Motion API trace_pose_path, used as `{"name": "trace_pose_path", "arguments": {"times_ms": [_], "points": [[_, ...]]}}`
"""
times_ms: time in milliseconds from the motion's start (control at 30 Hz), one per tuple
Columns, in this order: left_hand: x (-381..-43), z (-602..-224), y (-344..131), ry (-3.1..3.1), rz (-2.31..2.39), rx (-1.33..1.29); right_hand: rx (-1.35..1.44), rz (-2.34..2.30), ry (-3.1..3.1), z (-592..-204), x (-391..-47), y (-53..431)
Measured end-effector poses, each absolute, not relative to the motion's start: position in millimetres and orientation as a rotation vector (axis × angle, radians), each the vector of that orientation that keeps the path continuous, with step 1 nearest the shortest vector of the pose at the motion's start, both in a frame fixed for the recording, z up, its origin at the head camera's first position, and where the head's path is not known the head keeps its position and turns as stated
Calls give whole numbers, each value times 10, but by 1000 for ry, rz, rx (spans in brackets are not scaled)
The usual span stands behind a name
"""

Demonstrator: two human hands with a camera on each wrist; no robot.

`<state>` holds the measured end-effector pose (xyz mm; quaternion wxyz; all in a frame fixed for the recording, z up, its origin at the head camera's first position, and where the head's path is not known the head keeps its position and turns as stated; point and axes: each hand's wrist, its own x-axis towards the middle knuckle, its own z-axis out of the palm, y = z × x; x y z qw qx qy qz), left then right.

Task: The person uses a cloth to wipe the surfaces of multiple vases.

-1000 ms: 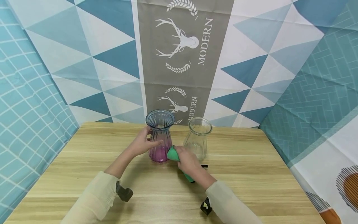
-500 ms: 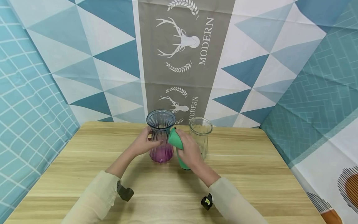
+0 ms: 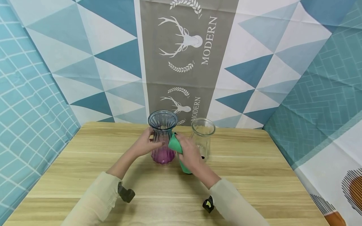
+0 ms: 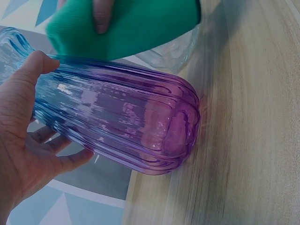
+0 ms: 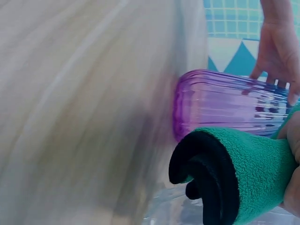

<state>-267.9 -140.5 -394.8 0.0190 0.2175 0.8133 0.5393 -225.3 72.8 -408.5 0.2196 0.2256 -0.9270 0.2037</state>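
A ribbed glass vase (image 3: 163, 154), blue at its flared top and purple at its base, stands upright on the wooden table. My left hand (image 3: 143, 145) holds its left side, thumb across the front and fingers behind, as the left wrist view shows. In my right hand (image 3: 191, 153) is a folded green cloth (image 5: 255, 171) with black edging, gripped at its middle. The cloth is up against the vase's right side, its upper end near mid-height. The left wrist view shows the cloth overlapping the vase's side.
A clear glass vase (image 3: 204, 141) stands just right of the coloured one, partly hidden behind my right hand. The table's back edge runs close behind both vases, and a patterned curtain (image 3: 118, 62) hangs beyond it. Bare wooden table (image 3: 249, 175) extends to the right.
My right hand has moved the cloth up along the vase's right side, then slightly back down. The left hand and both vases have stayed in place.
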Motion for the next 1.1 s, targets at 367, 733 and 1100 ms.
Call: {"name": "trace_pose_path", "arguments": {"times_ms": [367, 733, 1100], "points": [[-2660, -3913, -1413, 2528, 1654, 639, 677, 381, -2843, -4335, -2205, 796], [-2665, -3908, -1394, 2545, 1634, 653, 679, 408, -2961, -4379, -2197, 838], [-2626, -3871, -1385, 2530, 1635, 638, 611, 734, -2710, -4195, -2194, 832]]}}
